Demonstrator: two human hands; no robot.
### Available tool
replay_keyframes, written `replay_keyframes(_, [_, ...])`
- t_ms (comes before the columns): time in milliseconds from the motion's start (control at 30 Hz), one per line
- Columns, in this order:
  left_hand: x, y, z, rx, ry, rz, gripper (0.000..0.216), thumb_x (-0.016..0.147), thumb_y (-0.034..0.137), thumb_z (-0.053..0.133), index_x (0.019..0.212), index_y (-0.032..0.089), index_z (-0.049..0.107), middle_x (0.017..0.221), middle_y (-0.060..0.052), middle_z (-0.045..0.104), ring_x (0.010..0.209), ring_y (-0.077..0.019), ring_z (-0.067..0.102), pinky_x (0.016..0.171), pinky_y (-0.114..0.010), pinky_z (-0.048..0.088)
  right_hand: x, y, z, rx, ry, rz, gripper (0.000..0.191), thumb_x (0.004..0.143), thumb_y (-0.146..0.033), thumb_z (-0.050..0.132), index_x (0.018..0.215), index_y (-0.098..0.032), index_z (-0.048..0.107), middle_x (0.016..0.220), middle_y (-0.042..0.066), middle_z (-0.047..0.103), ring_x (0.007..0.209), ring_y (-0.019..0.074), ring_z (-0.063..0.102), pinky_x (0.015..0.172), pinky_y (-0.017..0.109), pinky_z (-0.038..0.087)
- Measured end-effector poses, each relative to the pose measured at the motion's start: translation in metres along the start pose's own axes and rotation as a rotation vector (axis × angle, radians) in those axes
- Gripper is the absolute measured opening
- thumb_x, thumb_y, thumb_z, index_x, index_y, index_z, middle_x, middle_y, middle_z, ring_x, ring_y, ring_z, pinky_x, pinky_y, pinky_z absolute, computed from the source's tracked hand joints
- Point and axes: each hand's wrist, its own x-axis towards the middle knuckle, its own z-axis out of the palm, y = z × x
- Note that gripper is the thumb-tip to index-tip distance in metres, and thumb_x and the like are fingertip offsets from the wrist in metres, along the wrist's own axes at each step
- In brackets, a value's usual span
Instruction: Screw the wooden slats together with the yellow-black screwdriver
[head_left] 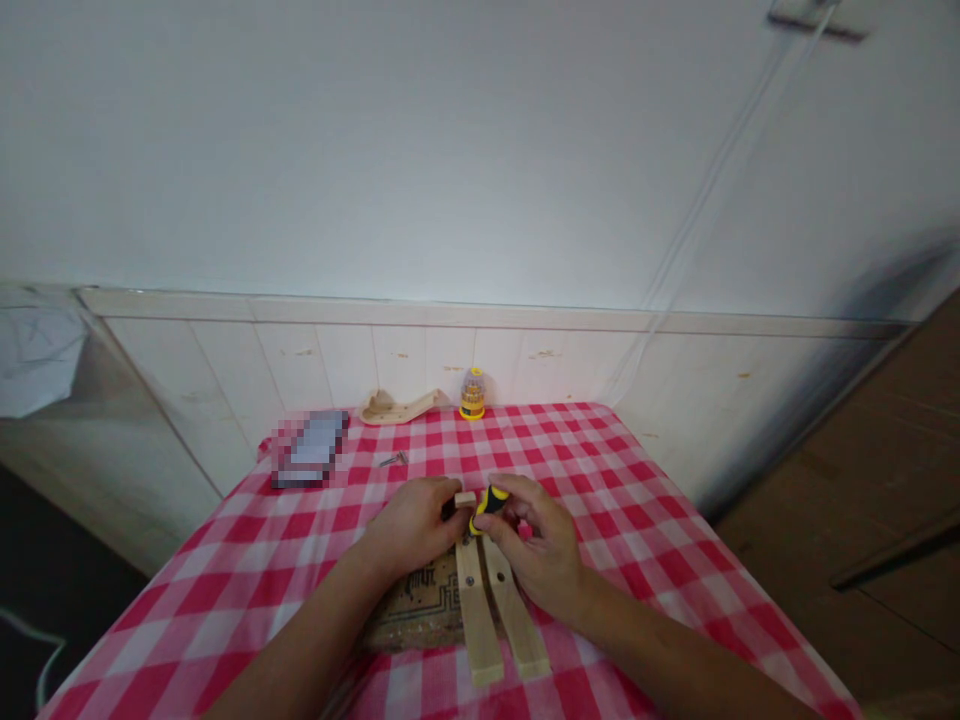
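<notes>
Between the thumb and fingers of my right hand (546, 545) is a short yellow-and-black screwdriver (491, 502). It slants down to the left, its lower end at the upper part of a light wooden piece with two legs (480, 640). Dark round screw heads or holes show on the legs. My left hand (416, 522) is closed at the far end of this piece, beside a small wooden end (465, 499). Under the legs lies a brown board with dark printed lines (420, 610). The screwdriver's tip is hidden by my fingers.
A red-and-white checked cloth (615, 480) covers the table. Against the panelled wall stand a yellow-capped bit holder (472, 395) and a curved wooden part (401, 408). Small metal pieces (394, 459) lie nearer, with a blurred-out phone-like slab (311, 450) to the left.
</notes>
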Motion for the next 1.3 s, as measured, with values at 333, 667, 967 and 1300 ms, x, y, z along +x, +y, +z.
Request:
replay_keyframes(333, [0.0, -0.003, 0.001, -0.01, 0.011, 0.016, 0.018, 0.088, 0.031, 0.054, 0.075, 0.019, 0.057, 0.075, -0.004, 0.067, 0.068, -0.0167, 0.061, 0.06, -0.026, 0.031, -0.004, -0.002, -0.002, 0.05, -0.049, 0.003, 0.031, 0.097, -0.023, 0.06, 0.128, -0.026, 0.062, 0.09, 0.005, 0.072, 0.072, 0.0169, 0.071, 0.068, 0.03, 0.062])
replay_keyframes(667, [-0.001, -0.002, 0.002, 0.0, 0.02, 0.017, 0.021, 0.089, 0.033, 0.053, 0.073, 0.019, 0.054, 0.073, -0.004, 0.065, 0.067, -0.0165, 0.059, 0.058, -0.026, 0.028, 0.0, 0.0, -0.003, 0.003, -0.001, -0.011, 0.035, 0.089, -0.017, 0.069, 0.122, -0.029, 0.064, 0.085, 0.001, 0.071, 0.065, 0.0143, 0.066, 0.057, 0.025, 0.055])
replay_keyframes(967, [0.001, 0.0, 0.001, -0.017, 0.025, 0.014, 0.021, 0.088, 0.032, 0.053, 0.072, 0.019, 0.054, 0.07, -0.003, 0.063, 0.064, -0.0154, 0.056, 0.057, -0.026, 0.026, 0.001, 0.004, 0.0, 0.025, 0.031, 0.008, 0.037, 0.087, -0.016, 0.072, 0.121, -0.027, 0.063, 0.082, -0.001, 0.07, 0.062, 0.0125, 0.063, 0.055, 0.023, 0.052])
replay_keyframes(1300, [0.0, 0.0, 0.0, -0.043, 0.025, 0.029, 0.019, 0.088, 0.03, 0.053, 0.074, 0.018, 0.057, 0.071, -0.003, 0.064, 0.065, -0.015, 0.057, 0.058, -0.026, 0.028, -0.009, -0.009, -0.006, 0.068, -0.014, -0.059, 0.045, 0.09, -0.012, 0.067, 0.131, -0.03, 0.057, 0.101, 0.005, 0.071, 0.08, 0.0173, 0.071, 0.069, 0.028, 0.059])
